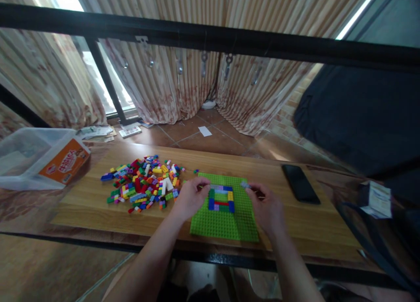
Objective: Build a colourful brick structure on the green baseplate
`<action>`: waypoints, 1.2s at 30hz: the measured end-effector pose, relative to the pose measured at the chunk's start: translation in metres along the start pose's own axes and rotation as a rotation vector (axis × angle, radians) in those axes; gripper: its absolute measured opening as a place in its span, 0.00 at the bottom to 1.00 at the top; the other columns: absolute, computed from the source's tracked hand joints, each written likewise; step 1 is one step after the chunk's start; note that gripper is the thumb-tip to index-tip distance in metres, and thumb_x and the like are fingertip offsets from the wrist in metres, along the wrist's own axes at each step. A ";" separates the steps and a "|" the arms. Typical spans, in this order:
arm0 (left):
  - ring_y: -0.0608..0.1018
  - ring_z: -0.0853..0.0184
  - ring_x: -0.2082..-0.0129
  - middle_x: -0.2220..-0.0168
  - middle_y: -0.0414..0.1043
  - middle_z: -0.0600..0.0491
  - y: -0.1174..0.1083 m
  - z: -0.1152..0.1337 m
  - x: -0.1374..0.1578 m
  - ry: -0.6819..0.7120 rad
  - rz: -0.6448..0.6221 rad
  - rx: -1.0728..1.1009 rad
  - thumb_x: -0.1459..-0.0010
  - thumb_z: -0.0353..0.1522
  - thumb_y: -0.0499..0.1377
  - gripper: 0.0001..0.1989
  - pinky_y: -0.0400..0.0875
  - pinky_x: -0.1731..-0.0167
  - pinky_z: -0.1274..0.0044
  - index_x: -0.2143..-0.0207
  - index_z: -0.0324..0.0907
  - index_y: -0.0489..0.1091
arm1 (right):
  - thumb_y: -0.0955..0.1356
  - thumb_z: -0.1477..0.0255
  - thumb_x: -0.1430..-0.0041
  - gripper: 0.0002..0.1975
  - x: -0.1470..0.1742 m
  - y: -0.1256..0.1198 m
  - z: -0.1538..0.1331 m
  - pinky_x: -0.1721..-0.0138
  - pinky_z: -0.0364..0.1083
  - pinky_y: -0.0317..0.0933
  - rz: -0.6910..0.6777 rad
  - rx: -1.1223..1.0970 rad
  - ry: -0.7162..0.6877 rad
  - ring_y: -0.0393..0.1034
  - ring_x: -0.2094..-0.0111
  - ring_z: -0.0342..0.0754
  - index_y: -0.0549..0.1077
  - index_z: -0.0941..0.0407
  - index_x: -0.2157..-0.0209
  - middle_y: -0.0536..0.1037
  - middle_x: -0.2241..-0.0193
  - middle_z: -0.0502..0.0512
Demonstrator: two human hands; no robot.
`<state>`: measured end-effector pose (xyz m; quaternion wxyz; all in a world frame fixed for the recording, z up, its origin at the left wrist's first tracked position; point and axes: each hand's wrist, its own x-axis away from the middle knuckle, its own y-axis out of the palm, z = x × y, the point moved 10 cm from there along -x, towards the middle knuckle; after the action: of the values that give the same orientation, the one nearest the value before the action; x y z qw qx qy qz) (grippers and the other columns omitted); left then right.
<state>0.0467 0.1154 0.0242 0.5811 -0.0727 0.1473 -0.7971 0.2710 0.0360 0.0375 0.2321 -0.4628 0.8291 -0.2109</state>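
A green studded baseplate (225, 230) lies on the wooden board. On it stands a small rectangular frame of building bricks (231, 196) in blue, yellow, green, red and lilac, with an open middle. My left hand (193, 198) is at the frame's upper left corner, thumb and forefinger pinched together; whatever may be between them is hidden. To the right of the frame, my right hand (268, 209) grips a small greyish-blue brick (244, 185) by its fingertips, just above the plate's far right part.
Left of the plate spreads a heap of loose coloured bricks (144, 184). A clear plastic bin (33, 157) with an orange label stands at the far left. On the right lies a black phone (300, 184). A dark metal bar (210, 35) crosses in front of the curtains.
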 end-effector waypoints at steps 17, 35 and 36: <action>0.74 0.63 0.61 0.63 0.72 0.49 0.033 0.014 0.008 0.188 -0.105 -0.623 0.46 0.26 0.55 0.12 0.68 0.57 0.73 0.69 0.45 0.78 | 0.68 0.63 0.45 0.09 0.036 0.063 -0.034 0.61 0.50 0.51 -0.052 0.424 -0.168 0.66 0.64 0.53 0.72 0.54 0.73 0.77 0.71 0.54; 0.72 0.64 0.60 0.63 0.70 0.50 0.035 0.013 0.012 0.190 -0.126 -0.640 0.43 0.29 0.56 0.10 0.69 0.56 0.73 0.67 0.47 0.78 | 0.67 0.61 0.41 0.11 0.027 0.065 -0.024 0.61 0.48 0.50 -0.193 0.519 -0.117 0.69 0.63 0.51 0.79 0.49 0.69 0.78 0.69 0.51; 0.72 0.64 0.60 0.63 0.70 0.50 0.036 0.013 0.012 0.194 -0.128 -0.639 0.44 0.29 0.57 0.10 0.69 0.56 0.73 0.67 0.47 0.78 | 0.67 0.61 0.41 0.10 0.027 0.065 -0.024 0.60 0.49 0.51 -0.193 0.516 -0.117 0.70 0.63 0.51 0.79 0.49 0.69 0.78 0.69 0.51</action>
<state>0.0794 0.0921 0.0248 0.4610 -0.1842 0.4394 -0.7487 0.2008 0.0472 0.0147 0.3686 -0.4764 0.6854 -0.4091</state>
